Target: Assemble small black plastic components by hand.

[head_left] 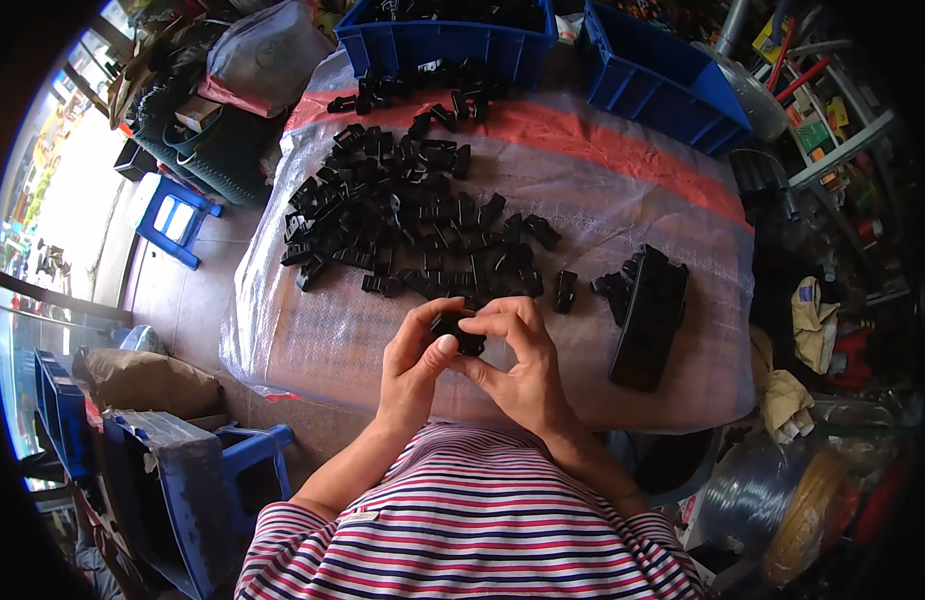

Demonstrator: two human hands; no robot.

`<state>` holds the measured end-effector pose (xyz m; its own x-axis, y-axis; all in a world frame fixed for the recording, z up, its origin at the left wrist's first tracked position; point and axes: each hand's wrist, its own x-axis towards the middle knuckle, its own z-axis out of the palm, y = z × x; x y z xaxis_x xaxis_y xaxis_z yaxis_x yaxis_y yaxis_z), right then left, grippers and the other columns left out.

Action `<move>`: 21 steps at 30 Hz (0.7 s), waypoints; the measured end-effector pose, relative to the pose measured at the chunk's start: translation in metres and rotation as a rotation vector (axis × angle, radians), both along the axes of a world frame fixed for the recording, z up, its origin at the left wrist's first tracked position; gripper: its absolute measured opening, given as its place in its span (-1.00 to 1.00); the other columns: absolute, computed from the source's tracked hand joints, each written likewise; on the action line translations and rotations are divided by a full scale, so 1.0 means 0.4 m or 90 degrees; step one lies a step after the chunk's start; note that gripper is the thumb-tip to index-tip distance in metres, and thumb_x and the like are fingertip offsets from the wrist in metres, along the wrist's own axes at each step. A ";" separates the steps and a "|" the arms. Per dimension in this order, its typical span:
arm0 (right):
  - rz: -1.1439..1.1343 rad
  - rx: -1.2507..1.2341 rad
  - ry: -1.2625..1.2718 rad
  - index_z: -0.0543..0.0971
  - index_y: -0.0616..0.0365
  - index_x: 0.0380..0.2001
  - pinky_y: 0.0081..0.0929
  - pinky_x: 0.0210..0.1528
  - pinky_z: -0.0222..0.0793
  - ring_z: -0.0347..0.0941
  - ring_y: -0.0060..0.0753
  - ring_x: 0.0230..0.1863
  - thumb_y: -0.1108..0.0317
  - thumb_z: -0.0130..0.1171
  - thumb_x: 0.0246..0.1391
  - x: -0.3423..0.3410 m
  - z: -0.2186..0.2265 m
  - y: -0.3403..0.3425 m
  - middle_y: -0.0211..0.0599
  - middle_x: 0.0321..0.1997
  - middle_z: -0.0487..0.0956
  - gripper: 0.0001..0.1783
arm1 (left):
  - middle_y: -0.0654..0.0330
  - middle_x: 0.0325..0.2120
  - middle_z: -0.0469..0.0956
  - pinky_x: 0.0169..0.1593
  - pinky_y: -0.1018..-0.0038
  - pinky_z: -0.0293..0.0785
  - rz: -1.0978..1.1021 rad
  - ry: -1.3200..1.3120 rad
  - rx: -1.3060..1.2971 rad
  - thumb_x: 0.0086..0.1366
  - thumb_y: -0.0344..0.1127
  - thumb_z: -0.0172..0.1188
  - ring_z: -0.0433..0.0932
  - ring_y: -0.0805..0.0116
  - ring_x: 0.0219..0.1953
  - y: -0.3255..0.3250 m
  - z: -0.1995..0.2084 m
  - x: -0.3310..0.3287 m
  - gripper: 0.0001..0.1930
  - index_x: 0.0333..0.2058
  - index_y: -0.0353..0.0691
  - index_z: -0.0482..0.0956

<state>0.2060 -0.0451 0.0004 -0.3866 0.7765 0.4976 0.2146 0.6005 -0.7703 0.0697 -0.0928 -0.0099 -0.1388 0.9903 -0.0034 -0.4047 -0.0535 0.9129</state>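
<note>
The left hand (415, 362) and right hand (526, 368) together grip one small black part (471, 343) by the fingertips, over the near side of the tabletop (313, 335); whether it is finished is too small to tell. Beyond, a large pile of black parts (358, 215) lies loose, so plenty seems left; a blue bin (445, 52) behind holds more.

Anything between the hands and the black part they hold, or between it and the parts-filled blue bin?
Nothing visible separates the left hand or right hand from the black part; both touch it. Toward the blue bin, a heap of loose black parts lies between, on the sheet.
</note>
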 end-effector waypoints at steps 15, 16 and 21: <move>0.049 0.096 -0.351 0.52 0.19 -0.17 -0.31 0.01 0.27 0.35 -0.13 -0.10 0.38 0.19 -0.07 0.076 0.015 0.248 -0.16 -0.07 0.45 -0.68 | 0.15 -0.34 0.43 -0.14 0.36 0.43 0.037 -0.371 0.041 0.08 -0.42 0.07 0.46 0.30 -0.30 0.071 -0.005 -0.151 -0.75 -0.22 -0.21 0.37; 0.134 0.077 -0.350 0.54 0.18 -0.20 -0.33 -0.02 0.29 0.37 -0.16 -0.12 0.37 0.19 -0.06 0.078 0.006 0.275 -0.17 -0.12 0.48 -0.70 | 0.15 -0.34 0.43 -0.14 0.36 0.43 0.040 -0.372 0.047 0.08 -0.42 0.07 0.46 0.30 -0.30 0.074 -0.012 -0.170 -0.75 -0.22 -0.21 0.37; 0.135 0.040 -0.330 0.57 0.18 -0.38 -0.29 -0.12 0.33 0.43 -0.11 -0.23 0.43 0.10 -0.06 0.007 0.071 0.457 -0.18 -0.36 0.55 -0.86 | 0.32 -0.69 0.32 -0.50 0.57 0.30 0.158 -0.122 0.055 0.04 -0.47 0.14 0.34 0.47 -0.65 0.083 -0.027 -0.232 -0.82 -0.34 -0.27 0.39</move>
